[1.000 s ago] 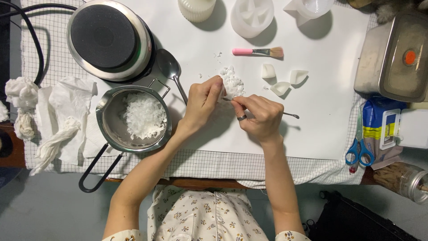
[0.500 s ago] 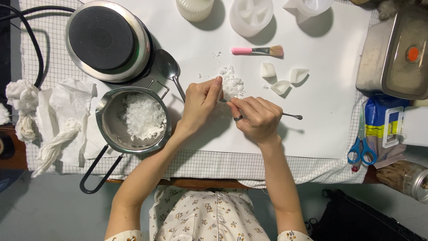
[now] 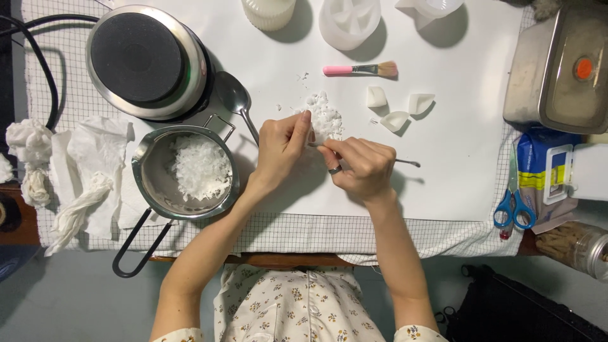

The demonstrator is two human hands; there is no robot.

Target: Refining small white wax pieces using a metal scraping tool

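The two hands meet at the middle of the table — the left hand (image 3: 283, 151) just left of the right hand (image 3: 358, 168), both touching the pile of flakes (image 3: 324, 118) behind them. The saucepan (image 3: 183, 174) stands left of the hands, the hot plate (image 3: 147, 60) behind it, the spoon (image 3: 236, 101) between them. The scissors (image 3: 514, 209) lie far right — the brush (image 3: 361, 69) behind the pile.

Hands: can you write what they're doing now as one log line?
left hand: pinching white lump | right hand: holding thin metal tool to lump | pot of white flakes beside left hand
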